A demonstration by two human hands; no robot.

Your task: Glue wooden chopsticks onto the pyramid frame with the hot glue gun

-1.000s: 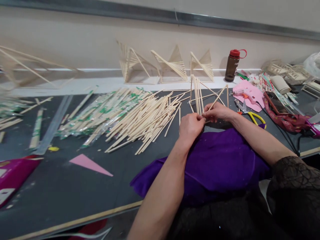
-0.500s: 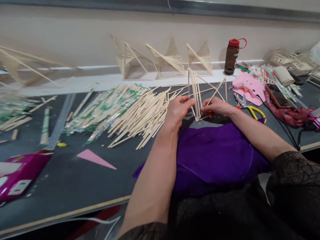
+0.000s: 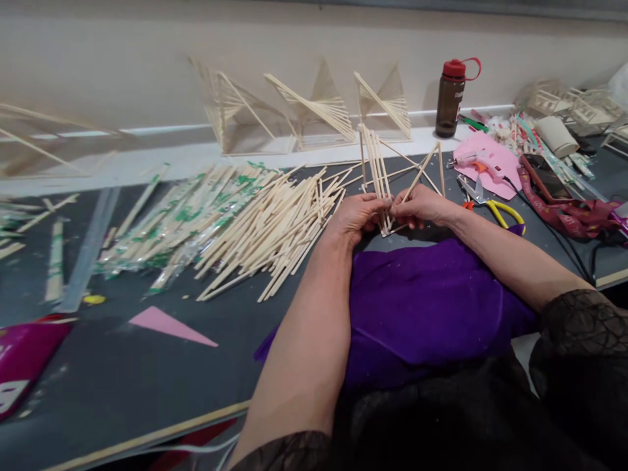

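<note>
A small frame of pale wooden sticks (image 3: pixel 377 160) stands at the table's middle, its lower end near the purple cloth (image 3: pixel 422 301). My left hand (image 3: pixel 360 212) is closed on the frame's left side, fingers wrapped round the sticks. From the right, my right hand (image 3: pixel 420 204) pinches the frame's sticks close to the left fingertips; the exact contact is too small to tell. A loose pile of sticks (image 3: pixel 275 222) lies left of my left hand. Scissors with yellow handles (image 3: pixel 505 214) rest right of my right wrist.
Finished stick models (image 3: pixel 318 111) stand along the wall. At the back right are a brown bottle (image 3: pixel 449 101), a pink glue gun (image 3: pixel 483 163) and a red strap (image 3: pixel 564 212). Wrapped stick bundles (image 3: pixel 196 203), a clear ruler (image 3: pixel 91 248) and a pink paper triangle (image 3: pixel 171 325) lie left.
My left fingers have moved right along the frame, closer to my right hand. The view has shifted a little, so the objects on the left appear farther left.
</note>
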